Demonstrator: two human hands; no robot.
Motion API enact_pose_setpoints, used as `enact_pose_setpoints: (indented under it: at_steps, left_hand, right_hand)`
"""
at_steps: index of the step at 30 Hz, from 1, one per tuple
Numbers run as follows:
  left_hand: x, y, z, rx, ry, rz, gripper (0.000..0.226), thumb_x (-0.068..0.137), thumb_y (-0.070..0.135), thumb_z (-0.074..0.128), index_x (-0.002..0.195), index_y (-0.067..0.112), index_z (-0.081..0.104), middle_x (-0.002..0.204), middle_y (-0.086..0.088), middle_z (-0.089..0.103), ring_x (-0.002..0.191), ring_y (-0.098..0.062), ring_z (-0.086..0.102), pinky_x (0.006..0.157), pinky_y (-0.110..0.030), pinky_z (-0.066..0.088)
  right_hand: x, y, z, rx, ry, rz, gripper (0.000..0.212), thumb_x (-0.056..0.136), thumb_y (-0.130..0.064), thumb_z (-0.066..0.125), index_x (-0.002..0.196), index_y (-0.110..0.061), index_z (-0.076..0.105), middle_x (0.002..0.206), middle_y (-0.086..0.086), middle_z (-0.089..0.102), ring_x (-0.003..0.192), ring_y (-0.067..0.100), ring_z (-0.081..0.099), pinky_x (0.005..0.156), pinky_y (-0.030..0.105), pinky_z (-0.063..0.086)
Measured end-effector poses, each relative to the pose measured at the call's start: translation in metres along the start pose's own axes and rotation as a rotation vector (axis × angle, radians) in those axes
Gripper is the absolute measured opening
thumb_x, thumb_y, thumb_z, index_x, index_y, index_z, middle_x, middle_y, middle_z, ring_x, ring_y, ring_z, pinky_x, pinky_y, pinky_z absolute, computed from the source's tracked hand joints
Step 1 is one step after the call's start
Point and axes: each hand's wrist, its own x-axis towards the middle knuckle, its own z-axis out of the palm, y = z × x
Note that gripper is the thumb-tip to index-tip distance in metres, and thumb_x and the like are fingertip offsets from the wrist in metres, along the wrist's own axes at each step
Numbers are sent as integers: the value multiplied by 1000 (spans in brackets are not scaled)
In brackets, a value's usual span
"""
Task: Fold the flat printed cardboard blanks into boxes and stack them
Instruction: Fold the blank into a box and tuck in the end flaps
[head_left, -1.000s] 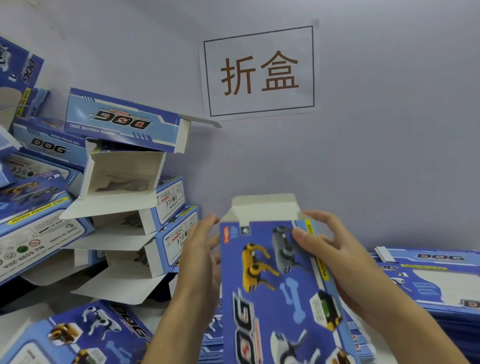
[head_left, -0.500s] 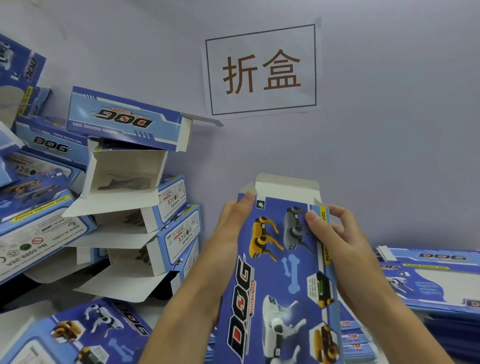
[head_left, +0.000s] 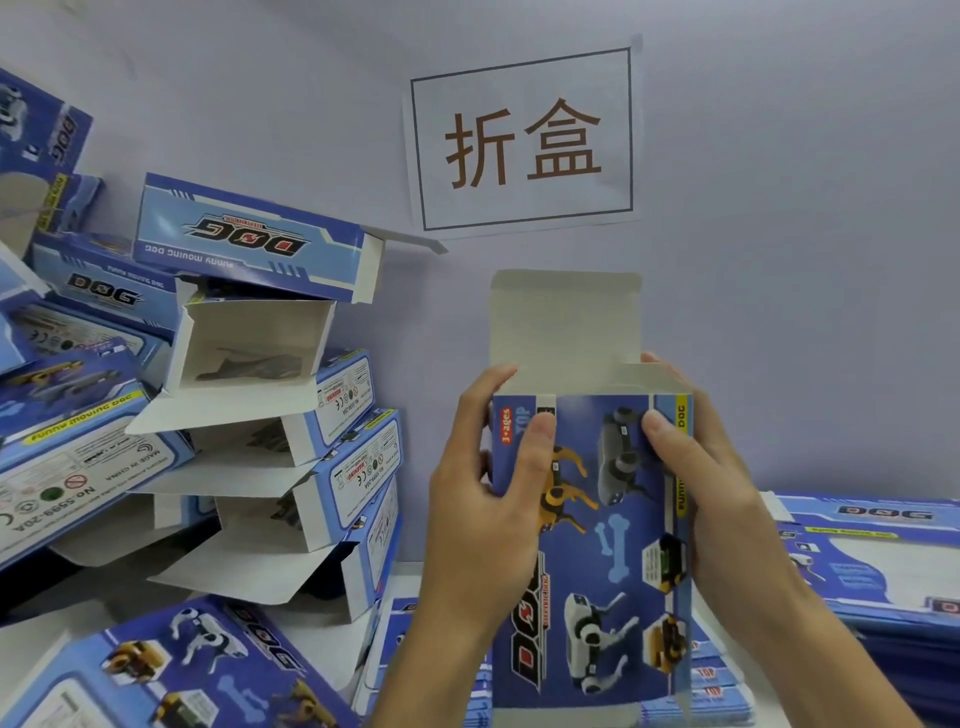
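Note:
I hold a blue printed cardboard box (head_left: 597, 545) upright in front of me, its front showing robot dogs and the word DOG. Its white top flap (head_left: 566, 317) stands open, pointing up. My left hand (head_left: 488, 514) grips the box's upper left edge, thumb on the front face. My right hand (head_left: 706, 483) grips the upper right edge, thumb pressed on the front near the grey dog. A pile of folded boxes (head_left: 249, 415) with open ends leans on the left. A stack of flat blanks (head_left: 872, 551) lies at the right.
A paper sign (head_left: 524, 140) with two brown characters hangs on the pale wall behind. More flat blanks (head_left: 431, 670) lie on the table below the held box, and a printed box (head_left: 171, 670) lies at the lower left.
The blank has risen and opened from nearly flat into a box shape. Its top flap now stands higher. Both hands have shifted up to the top corners.

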Motion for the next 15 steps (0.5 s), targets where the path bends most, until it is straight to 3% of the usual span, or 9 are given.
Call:
enact_pose_setpoints:
  at_steps: [2,6,10,13,15]
  left_hand:
    - [0,-6,0,54,-18,-28,40,83,60,50,119,44,53,82,2,72,71,-27,71,61,-42,60]
    - [0,-14,-5,148,-65,0,28,89,56,42,110,40,50,64,10,66,51,-8,61,47,-16,47]
    - [0,-14,-5,70,-174,-67,17,94,48,40,107,38,46,61,10,65,50,-7,61,48,-18,49]
    - [2,-16,-8,-70,-209,-225,14,101,41,44,108,29,47,78,18,72,73,1,70,60,-10,52]
    - [2,-22,-8,-124,-112,-295,34,92,59,50,106,28,52,98,9,72,96,-10,71,82,-28,57]
  right_hand:
    - [-1,5,1,-27,19,4,45,92,-40,48,136,-49,48,124,-6,68,115,17,66,96,44,50]
    - [-3,14,2,-116,65,9,37,95,-47,55,131,-50,49,119,-6,68,111,18,67,94,45,53]
    - [-6,18,0,-130,91,31,35,94,-41,48,127,-50,50,106,-3,73,98,19,72,81,44,59]
    - [-5,19,-1,-145,82,41,34,91,-40,49,125,-46,53,103,-5,75,95,16,73,75,30,60]
    - [-8,20,1,-128,65,64,35,88,-41,51,123,-42,55,102,-2,75,94,19,73,75,35,61]
